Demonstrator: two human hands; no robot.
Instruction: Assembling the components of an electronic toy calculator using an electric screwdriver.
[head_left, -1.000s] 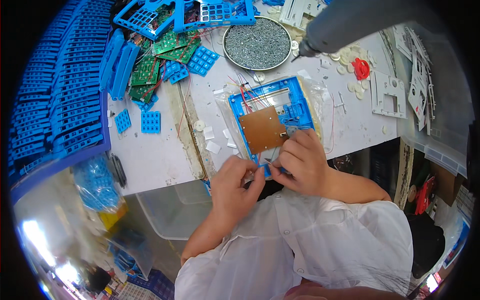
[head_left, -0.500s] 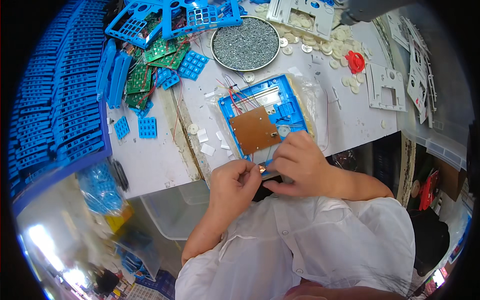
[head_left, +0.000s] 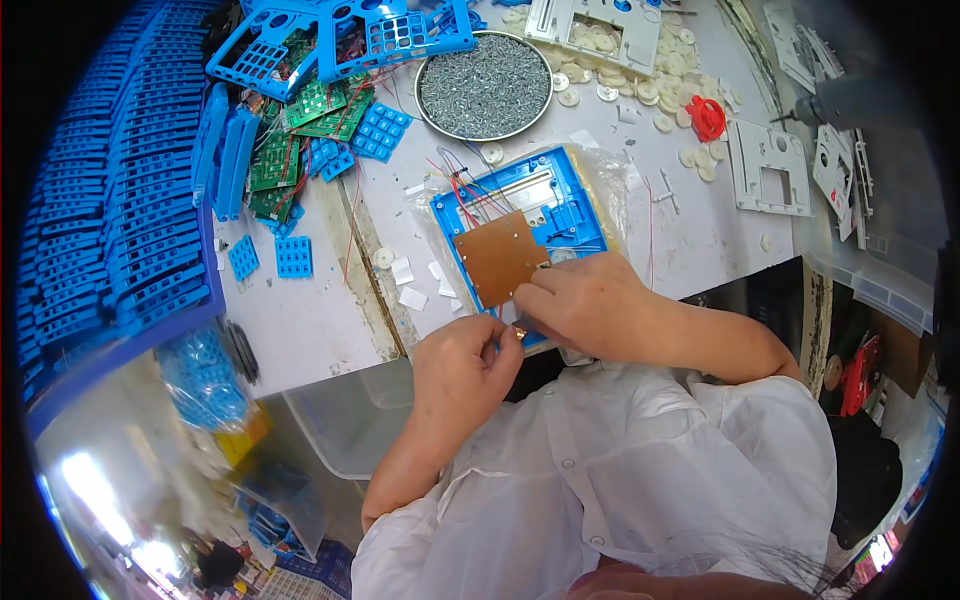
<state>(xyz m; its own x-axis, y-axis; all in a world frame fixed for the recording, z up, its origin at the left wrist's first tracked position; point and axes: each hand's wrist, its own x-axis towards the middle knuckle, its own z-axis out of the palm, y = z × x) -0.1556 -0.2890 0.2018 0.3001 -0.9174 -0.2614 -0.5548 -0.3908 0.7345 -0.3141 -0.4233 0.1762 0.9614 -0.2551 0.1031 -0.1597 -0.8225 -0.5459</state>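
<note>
My left hand point(head_left: 460, 368) is closed in a pinch at the near edge of a blue plastic housing point(head_left: 447, 215). A small shiny coppery metal piece point(head_left: 520, 333) shows at its fingertips. My right hand point(head_left: 590, 302) is curled over the near right part of the housing, its fingers close to that piece; anything inside them is hidden. Between the hands and the far side lies a brown circuit board point(head_left: 497, 258), resting tilted over the housing. Red, dark and white wires point(head_left: 462, 180) run from the housing's upper left. Clear plastic wrap and a pale pad show beneath the housing.
Beyond the housing stands a round metal tray of screws point(head_left: 486, 85). Green circuit boards point(head_left: 275, 162) and blue keypads point(head_left: 380, 131) lie left. White discs point(head_left: 672, 85), a red ring point(head_left: 706, 118) and a white panel point(head_left: 770, 165) lie right. A dark powered driver point(head_left: 850, 103) hangs far right.
My right hand has moved down and left, nearer my left hand, and its fingers are more curled. The dark driver has swung to the right and down. My left hand has barely shifted.
</note>
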